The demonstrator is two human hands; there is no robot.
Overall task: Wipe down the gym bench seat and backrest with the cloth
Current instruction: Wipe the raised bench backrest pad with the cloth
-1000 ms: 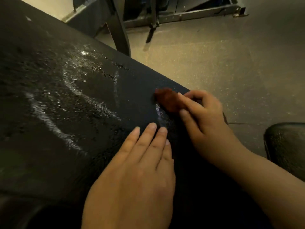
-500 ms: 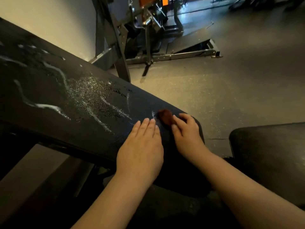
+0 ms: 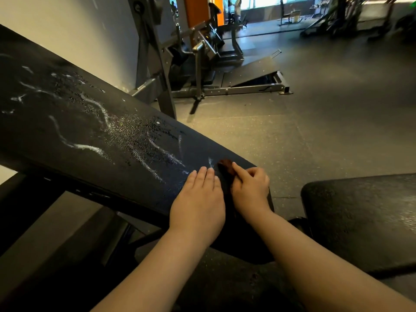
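Observation:
The black backrest (image 3: 90, 131) slants down from upper left to its lower end near the middle, streaked with white wet marks and droplets. A small dark red-brown cloth (image 3: 225, 166) lies on its lower end. My right hand (image 3: 251, 190) grips the cloth with curled fingers and presses it onto the pad. Just left of it, my left hand (image 3: 199, 199) lies flat on the backrest, fingers straight and together. The black seat pad (image 3: 360, 219) sits apart at the lower right.
The bench's dark frame (image 3: 67, 221) runs beneath the backrest at lower left. A grey weight machine (image 3: 202, 70) with a sloped footplate stands behind on the speckled rubber floor (image 3: 315, 131). A pale wall (image 3: 67, 30) is at the upper left.
The view has pulled back and risen, showing more backrest, the seat and the gym. Both hands stay at the backrest's lower end, with the right still holding the cloth.

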